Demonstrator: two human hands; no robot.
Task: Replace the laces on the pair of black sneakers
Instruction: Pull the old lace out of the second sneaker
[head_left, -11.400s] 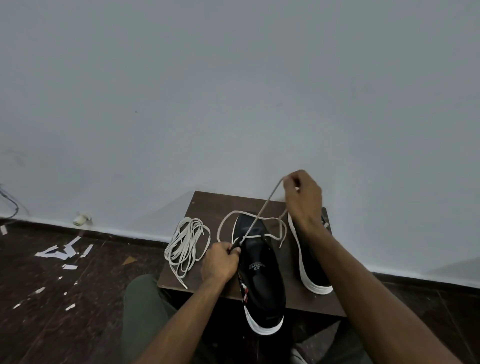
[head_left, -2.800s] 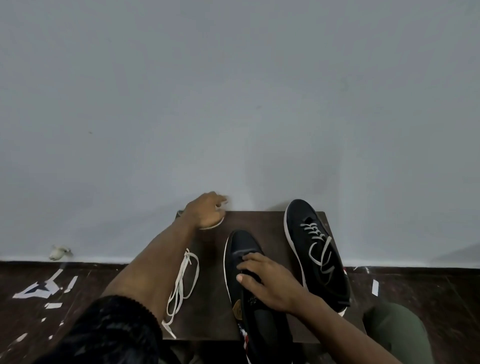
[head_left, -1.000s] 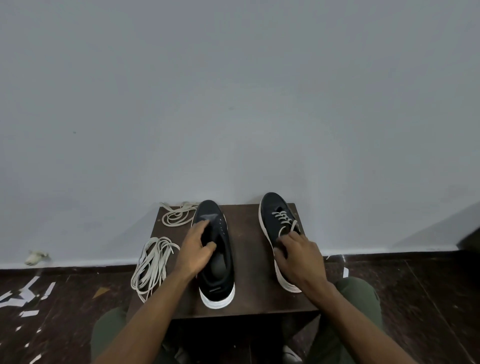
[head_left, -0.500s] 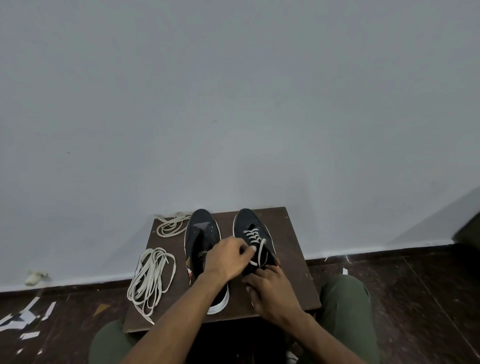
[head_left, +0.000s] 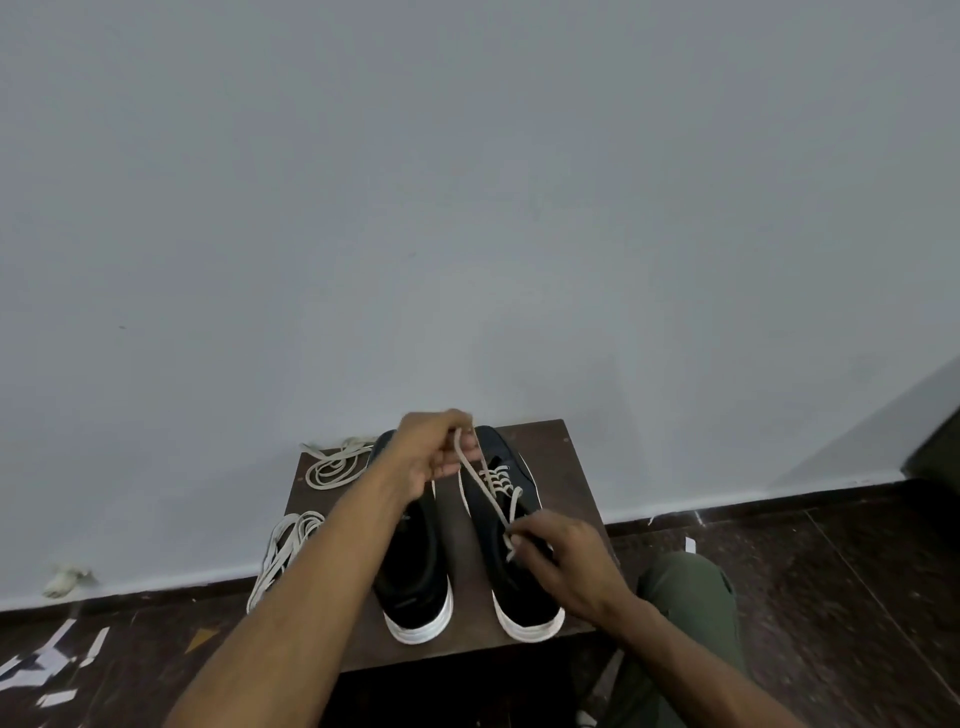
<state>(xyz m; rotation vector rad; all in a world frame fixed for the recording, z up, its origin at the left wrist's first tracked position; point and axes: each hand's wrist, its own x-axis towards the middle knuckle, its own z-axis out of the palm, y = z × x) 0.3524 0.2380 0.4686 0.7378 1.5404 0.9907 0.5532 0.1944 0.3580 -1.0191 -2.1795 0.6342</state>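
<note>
Plain grey wall fills the far background, meeting a dark tiled floor along a dark skirting. Against the wall stands a small dark wooden table bearing the pair of black sneakers, toes pointing toward the wall, white soles at the near edge. Left sneaker: no lace visible, its toe hidden behind the left forearm and hand. Right sneaker: an off-white lace is threaded through the far eyelets. Left hand, raised above the toes of both shoes, has its fingers curled and pinching one lace end, which runs down taut toward the right hand. Right hand rests over the tongue area of the right sneaker, thumb and fingers closed on the lace near the eyelets, covering the shoe's opening. On the far left corner of the table lies a loose coil of lace; a second bundle of laces drapes over the table's left edge, partly hidden by the left forearm. Scraps of white paper litter the floor at near left. A knee in green trousers sits to the right of the table.
</note>
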